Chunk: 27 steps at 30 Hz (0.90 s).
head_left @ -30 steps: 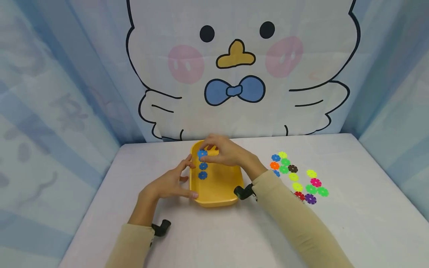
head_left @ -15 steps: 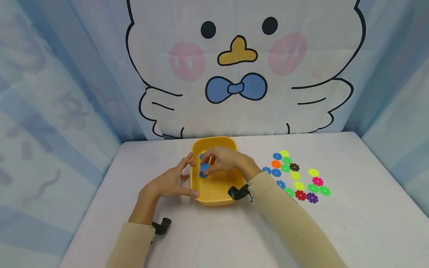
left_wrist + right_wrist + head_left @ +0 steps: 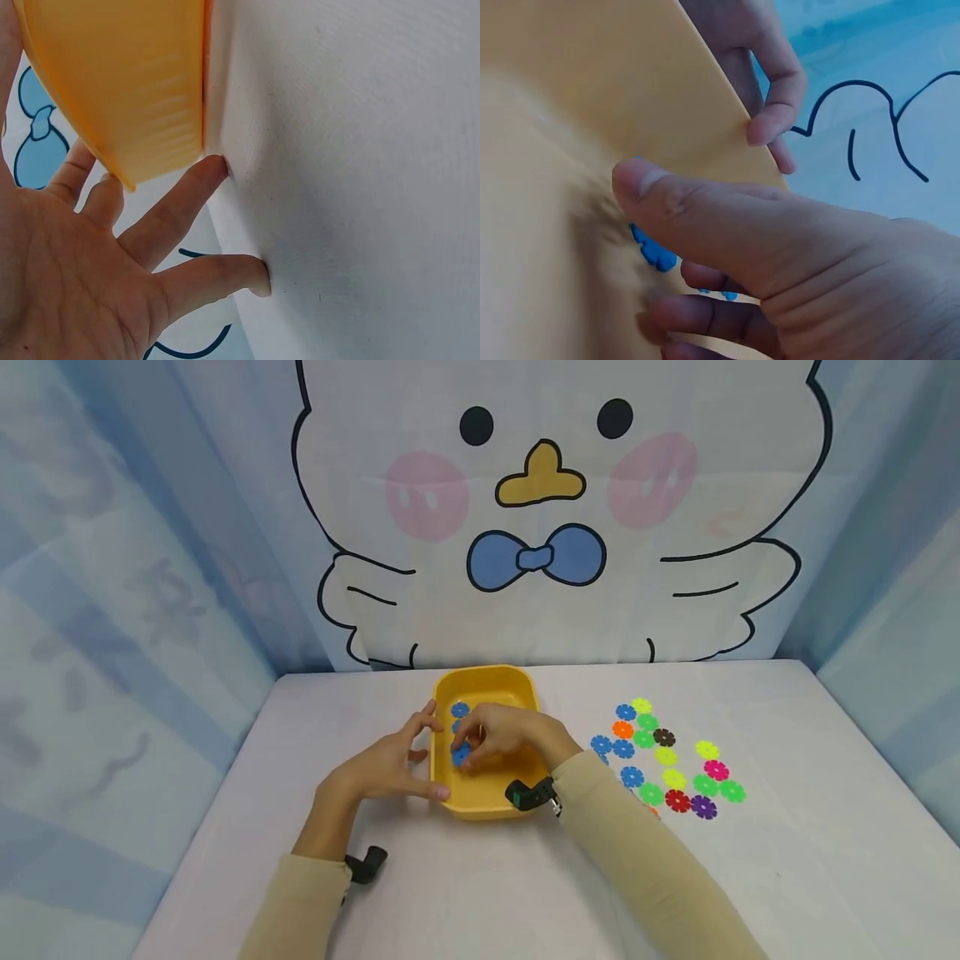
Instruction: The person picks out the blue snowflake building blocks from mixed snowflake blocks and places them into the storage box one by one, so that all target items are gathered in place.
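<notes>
A yellow tray [image 3: 480, 802] stands on the white table. Along its left side lies a column of blue notched plastic discs [image 3: 460, 710]. My right hand [image 3: 506, 733] reaches into the tray, its thumb and fingers around the edges of the nearest blue disc [image 3: 461, 755]. In the right wrist view, a blue disc [image 3: 658, 253] shows beside the thumb, partly hidden by the hand. My left hand [image 3: 382, 768] holds the tray's left side, one finger hooked over the rim and the thumb at the near corner. Two of its fingers touch the table in the left wrist view.
To the right of the tray, loose notched discs lie scattered, among them a brown disc [image 3: 664, 737], a red disc [image 3: 678, 801] and a purple disc [image 3: 703, 807]. A printed curtain [image 3: 540, 618] hangs behind the table's back edge.
My right hand has moved toward me down the column, from the farthest blue disc to the nearest. My left hand stays on the tray's side.
</notes>
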Available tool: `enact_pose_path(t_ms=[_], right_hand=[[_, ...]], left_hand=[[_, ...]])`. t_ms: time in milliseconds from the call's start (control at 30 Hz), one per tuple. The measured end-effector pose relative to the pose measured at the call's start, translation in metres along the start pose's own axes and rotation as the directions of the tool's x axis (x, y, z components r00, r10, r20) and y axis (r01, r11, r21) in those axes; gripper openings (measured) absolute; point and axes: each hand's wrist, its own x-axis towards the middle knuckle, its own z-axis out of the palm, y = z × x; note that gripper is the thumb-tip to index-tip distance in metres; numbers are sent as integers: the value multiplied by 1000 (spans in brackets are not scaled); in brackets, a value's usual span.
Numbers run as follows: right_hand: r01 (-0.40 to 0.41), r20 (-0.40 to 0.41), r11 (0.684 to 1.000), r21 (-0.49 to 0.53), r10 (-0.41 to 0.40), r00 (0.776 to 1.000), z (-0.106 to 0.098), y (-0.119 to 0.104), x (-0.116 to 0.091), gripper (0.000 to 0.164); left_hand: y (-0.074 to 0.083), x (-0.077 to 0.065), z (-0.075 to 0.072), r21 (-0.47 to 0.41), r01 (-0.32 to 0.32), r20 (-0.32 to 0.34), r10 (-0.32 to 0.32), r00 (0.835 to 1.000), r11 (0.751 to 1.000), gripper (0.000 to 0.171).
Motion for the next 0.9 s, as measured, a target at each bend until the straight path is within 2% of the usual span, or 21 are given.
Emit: enact_pose_path(t_ms=[200,400,633,900], right_hand=[[-23,3,999,25,23,1000,7,0,0,25],[-18,10,1000,-2,18,1000,12,4,4,26],[-54,-1,998,-16,54,999,10,5,4,32],[-79,-89,997,6,79,993,1,3,-1,40]], left_hand=[[1,1,0,11,4,-5,-4,1000,1000,92],[1,1,0,2,15,-1,-15,1000,1000,91],[3,1,-1,5,23,-4,-23,1000,1000,90],[5,-1,0,0,48,-4,-48,999,999,93]])
